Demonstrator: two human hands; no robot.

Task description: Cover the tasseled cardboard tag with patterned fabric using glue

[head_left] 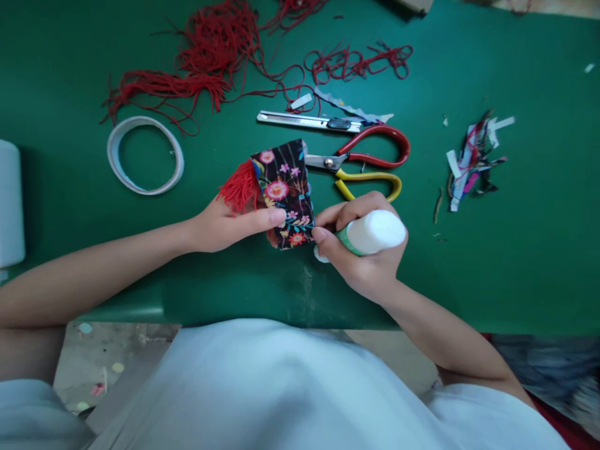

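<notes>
Between the thumb and fingers of my left hand [234,222] is a black floral fabric piece [285,187], printed with pink, red and yellow flowers. A red tassel [240,186] spreads from its left side over that hand. My right hand [370,256] is wrapped round a white bottle [377,231] with a green band, its broad end pointing up and right. The right thumb and forefinger meet at the lower right corner of the fabric. The bottle's other end is mostly hidden by the fingers. Just behind the fabric lie scissors [375,161] with one red and one yellow handle, blade tips hidden.
A utility knife [309,121] lies beyond the scissors, beside a torn fabric strip [351,106]. Red cords [218,40] are heaped at the back. A tape roll [145,155] rests at left, scraps [473,159] at right. A white container [9,203] stands at the left edge.
</notes>
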